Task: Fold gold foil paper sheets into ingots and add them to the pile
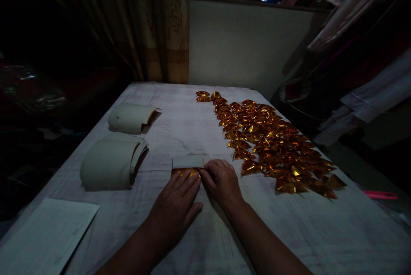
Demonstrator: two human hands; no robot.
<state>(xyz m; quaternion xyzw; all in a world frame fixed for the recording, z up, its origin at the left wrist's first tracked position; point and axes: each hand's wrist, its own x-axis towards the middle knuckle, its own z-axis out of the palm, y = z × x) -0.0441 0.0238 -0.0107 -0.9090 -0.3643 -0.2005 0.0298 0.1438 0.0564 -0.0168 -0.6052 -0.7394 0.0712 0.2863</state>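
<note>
A sheet of gold foil paper (188, 162), pale on its back, lies partly folded on the cloth in front of me, a strip of its gold side showing. My left hand (176, 200) rests flat over its near edge, fingers stretched out and thumb apart. At the right end of the sheet, my right hand (221, 180) has its thumb and curled fingers closed on the paper's edge. To the right, many folded gold foil pieces (257, 127) are spread in rows. Two curved stacks of paper, a nearer one (107, 163) and a farther one (130, 117), stand at the left.
A white cloth (180, 116) covers the table. A flat printed sheet or pad (48, 236) lies at the near left. Behind are a curtain (157, 26) and a pale wall (244, 43). Clothes (379, 86) hang at the right, above a pink handle (380, 195).
</note>
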